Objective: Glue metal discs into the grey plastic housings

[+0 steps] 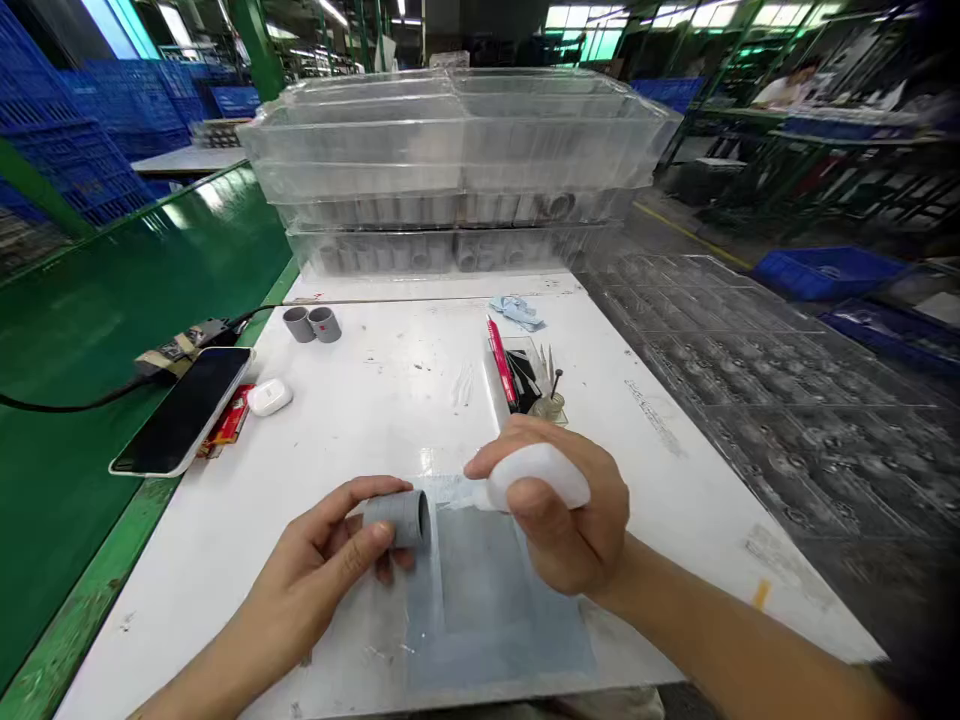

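In my left hand (322, 560) is a short grey tube (397, 518), held sideways between thumb and fingers, its open end facing right. My right hand (570, 510) grips a white plastic squeeze bottle (538, 476), tilted so that its narrow tip points left toward the tube. A small space separates the tip from the tube. Below both hands a bluish-grey translucent sheet (495, 610) lies flat on the white tabletop (390, 400). Two more grey tubes (311, 324) stand together at the far left of the table.
Stacked clear plastic trays (457, 150) holding grey tubes rise at the back. At left are a phone (187, 410), a white earbud case (270, 396) and a black cable (75, 405). A red pen (501, 362) leans in a small tool holder; a blue cloth (516, 311) lies behind.
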Motion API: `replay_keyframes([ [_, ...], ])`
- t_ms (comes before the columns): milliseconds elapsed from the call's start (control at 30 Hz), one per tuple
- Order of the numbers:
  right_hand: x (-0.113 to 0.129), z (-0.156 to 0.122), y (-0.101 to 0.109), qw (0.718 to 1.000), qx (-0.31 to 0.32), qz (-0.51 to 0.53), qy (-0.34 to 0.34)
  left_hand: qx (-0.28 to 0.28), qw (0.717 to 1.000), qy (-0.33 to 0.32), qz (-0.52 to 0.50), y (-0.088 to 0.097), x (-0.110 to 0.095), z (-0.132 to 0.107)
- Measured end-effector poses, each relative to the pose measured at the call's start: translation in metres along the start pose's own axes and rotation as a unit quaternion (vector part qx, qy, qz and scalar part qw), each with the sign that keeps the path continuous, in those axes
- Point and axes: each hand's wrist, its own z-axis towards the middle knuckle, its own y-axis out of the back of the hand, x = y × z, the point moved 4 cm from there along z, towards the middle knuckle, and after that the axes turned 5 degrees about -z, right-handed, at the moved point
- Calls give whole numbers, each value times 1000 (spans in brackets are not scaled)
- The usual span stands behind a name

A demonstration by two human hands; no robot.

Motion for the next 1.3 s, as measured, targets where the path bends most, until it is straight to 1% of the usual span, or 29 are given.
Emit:
replay_keyframes([
  [100, 2, -1, -4, 1000, 17, -4, 0, -19, 1000, -12, -9, 4, 4, -3],
  [200, 3, 0, -6, 1000, 18, -3, 1, -34, 999, -20, 3, 6, 7, -3],
  [267, 3, 0, -6, 1000, 16, -2, 3, -31, 999, -19, -14, 4, 8, -1],
  [367, 3, 0, -6, 1000, 17, 4, 2, -38, 997, -48, -47, 1, 6, -1],
  [400, 3, 0, -6, 1000, 16, 7, 2, -42, 997, -53, -43, 0, 5, -1],
  [467, 3, 0, -6, 1000, 12, 12, 5, -48, 998, -42, -21, -1, 6, -3],
  [533, 4, 0, -5, 1000, 9, 15, 11, -47, 999, -18, -5, 0, 6, -5],
  [600, 3, -1, -5, 1000, 7, 18, 7, -39, 999, -20, 5, 1, 4, -6],
  [667, 2, -1, -4, 1000, 7, 24, -8, -15, 1000, -24, 9, 1, 3, -5],
  [733, 1, -2, -4, 999, 10, 31, -24, 11, 1000, -16, 6, 0, 3, -5],
  [900, 0, -3, -5, 998, 12, 37, -46, 37, 999, 2, -1, -1, 3, -5],
  [1067, 1, -4, -7, 995, 13, 77, -61, 40, 999, 5, 18, -1, 0, -5],
  [1167, 2, -5, -7, 994, 12, 76, -72, 39, 997, -27, 65, 0, -3, -4],
  [1233, 3, -5, -6, 994, 13, 73, -76, 21, 994, -48, 99, 1, -4, -3],
  [1300, 4, -5, -5, 994, 14, 70, -77, -3, 993, -51, 105, 2, -3, -3],
])
